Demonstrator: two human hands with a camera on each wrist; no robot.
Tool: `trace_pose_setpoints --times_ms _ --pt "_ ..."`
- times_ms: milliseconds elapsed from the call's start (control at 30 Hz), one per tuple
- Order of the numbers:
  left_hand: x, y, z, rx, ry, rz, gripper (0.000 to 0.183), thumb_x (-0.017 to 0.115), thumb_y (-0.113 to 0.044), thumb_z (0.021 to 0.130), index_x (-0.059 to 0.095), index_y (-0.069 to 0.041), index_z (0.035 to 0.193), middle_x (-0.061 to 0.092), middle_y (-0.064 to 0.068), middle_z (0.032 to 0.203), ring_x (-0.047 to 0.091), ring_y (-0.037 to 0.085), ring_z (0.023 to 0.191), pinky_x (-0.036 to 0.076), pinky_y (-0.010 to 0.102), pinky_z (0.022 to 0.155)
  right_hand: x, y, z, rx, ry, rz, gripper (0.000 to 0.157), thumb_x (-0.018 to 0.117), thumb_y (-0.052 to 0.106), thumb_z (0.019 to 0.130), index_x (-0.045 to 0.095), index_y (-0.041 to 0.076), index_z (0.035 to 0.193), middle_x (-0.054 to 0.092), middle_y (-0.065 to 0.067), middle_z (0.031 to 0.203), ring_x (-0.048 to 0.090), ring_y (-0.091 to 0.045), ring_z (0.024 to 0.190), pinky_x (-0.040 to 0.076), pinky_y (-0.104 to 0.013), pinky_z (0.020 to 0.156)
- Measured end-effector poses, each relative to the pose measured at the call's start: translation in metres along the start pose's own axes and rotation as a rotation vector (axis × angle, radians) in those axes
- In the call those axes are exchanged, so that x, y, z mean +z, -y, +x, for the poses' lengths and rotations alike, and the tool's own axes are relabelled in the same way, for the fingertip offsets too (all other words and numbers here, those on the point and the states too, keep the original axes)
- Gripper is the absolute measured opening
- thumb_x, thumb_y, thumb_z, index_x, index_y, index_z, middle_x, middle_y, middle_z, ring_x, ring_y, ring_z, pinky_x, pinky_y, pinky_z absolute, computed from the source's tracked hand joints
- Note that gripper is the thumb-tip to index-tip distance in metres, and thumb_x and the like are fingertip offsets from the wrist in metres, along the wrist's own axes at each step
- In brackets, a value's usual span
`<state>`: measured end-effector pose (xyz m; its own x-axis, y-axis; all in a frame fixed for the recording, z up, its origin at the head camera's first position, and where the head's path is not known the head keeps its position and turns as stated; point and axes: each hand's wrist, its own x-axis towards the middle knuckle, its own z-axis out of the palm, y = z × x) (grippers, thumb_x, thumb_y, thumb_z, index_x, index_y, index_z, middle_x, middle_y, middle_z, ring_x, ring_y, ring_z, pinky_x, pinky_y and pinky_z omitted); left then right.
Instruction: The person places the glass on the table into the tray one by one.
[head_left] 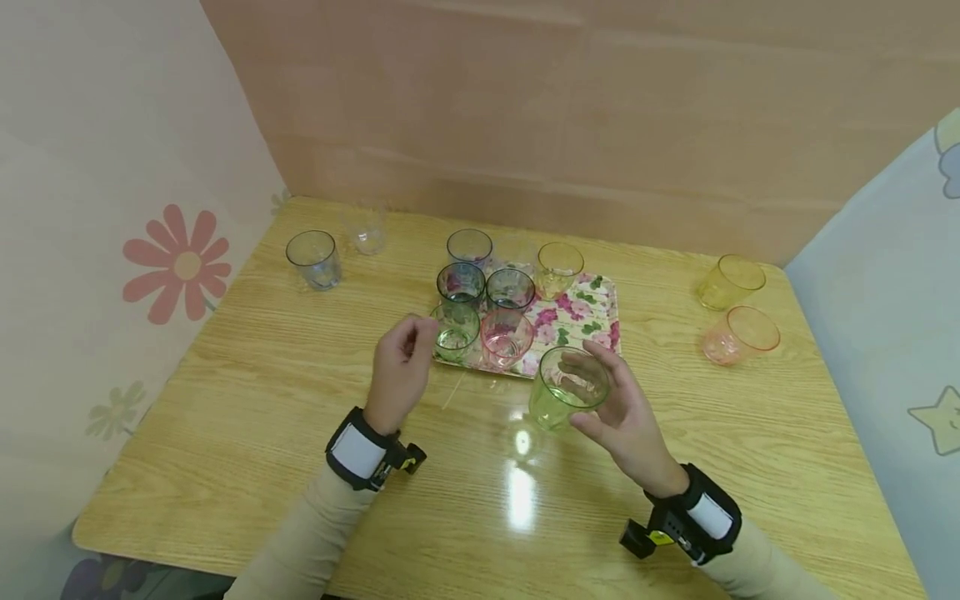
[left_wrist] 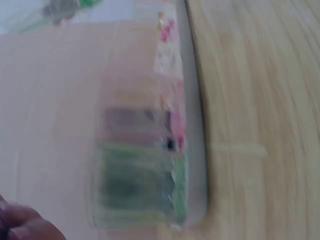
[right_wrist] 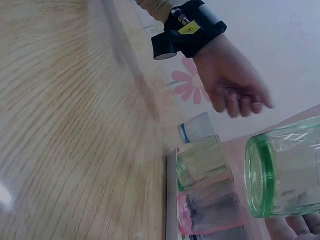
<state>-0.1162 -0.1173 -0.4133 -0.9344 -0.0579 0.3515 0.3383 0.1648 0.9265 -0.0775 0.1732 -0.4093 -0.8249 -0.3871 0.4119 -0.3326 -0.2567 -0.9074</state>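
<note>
My right hand [head_left: 626,417] holds a green glass [head_left: 558,404] upright between thumb and fingers, in front of the floral tray [head_left: 592,321]. The same glass [right_wrist: 295,172] looms large in the right wrist view, its green base above table level. My left hand [head_left: 401,367] hovers by the tray's front left corner, fingers loosely curled, with nothing in it. Nearest to it is another green glass [head_left: 454,329] on the tray. Beside that stands a pink glass [head_left: 506,337]. Behind them are two dark-tinted glasses, then a bluish glass [head_left: 469,247], a faint clear glass and a yellow glass [head_left: 558,271].
On the table's left stand a grey-blue glass [head_left: 315,262] and a clear glass [head_left: 368,233]. Toward the right edge are a yellow glass [head_left: 727,282] and a pink glass [head_left: 738,337]. A brown wall [head_left: 562,125] closes off the table's back.
</note>
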Motion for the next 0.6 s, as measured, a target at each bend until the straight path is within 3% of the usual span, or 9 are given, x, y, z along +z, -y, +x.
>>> trace_pose_setpoints --times_ms 67,167,333,467,600 --pt "-0.007 0.008 0.004 -0.084 -0.097 0.094 0.024 0.052 -0.011 0.108 0.063 0.005 0.095 0.048 0.005 0.072 0.040 0.012 0.057 0.034 0.025 0.054 -0.004 0.000 -0.001 -0.005 -0.005 -0.016 0.080 0.067 -0.007 0.094 0.017 -0.012 0.156 0.046 -0.016 0.150 0.045 -0.022 0.139 0.041 -0.036 0.112" --pt "-0.015 0.020 0.010 -0.250 -0.111 0.217 0.023 0.050 -0.008 0.107 0.066 0.006 0.114 0.060 0.015 0.088 0.050 0.015 0.062 0.039 0.026 0.054 -0.010 0.001 -0.002 -0.010 -0.023 -0.044 0.079 0.061 -0.018 0.090 0.018 -0.011 0.156 0.045 -0.019 0.149 0.045 -0.022 0.137 0.041 -0.033 0.111" --pt "-0.019 0.035 0.014 -0.429 0.051 0.330 0.034 0.050 -0.006 0.105 0.060 0.007 0.134 0.065 0.024 0.115 0.060 0.024 0.071 0.045 0.030 0.055 -0.019 0.001 -0.002 0.023 -0.086 -0.113 0.079 0.055 -0.028 0.085 0.021 -0.013 0.155 0.043 -0.021 0.147 0.044 -0.021 0.136 0.042 -0.030 0.110" --pt "-0.017 0.044 0.015 -0.471 0.161 0.386 0.034 0.054 -0.008 0.104 0.061 0.009 0.133 0.067 0.025 0.115 0.066 0.030 0.084 0.052 0.035 0.068 -0.025 0.001 0.002 0.080 -0.148 -0.156 0.077 0.054 -0.027 0.085 0.025 -0.010 0.154 0.041 -0.020 0.145 0.042 -0.022 0.135 0.042 -0.027 0.110" --pt "-0.014 0.048 0.015 -0.491 0.204 0.422 0.030 0.059 -0.008 0.102 0.066 0.008 0.127 0.071 0.021 0.112 0.068 0.031 0.098 0.054 0.042 0.081 -0.032 -0.001 0.013 0.142 -0.213 -0.228 0.073 0.058 -0.023 0.088 0.029 -0.005 0.153 0.040 -0.020 0.143 0.042 -0.023 0.132 0.044 -0.025 0.106"
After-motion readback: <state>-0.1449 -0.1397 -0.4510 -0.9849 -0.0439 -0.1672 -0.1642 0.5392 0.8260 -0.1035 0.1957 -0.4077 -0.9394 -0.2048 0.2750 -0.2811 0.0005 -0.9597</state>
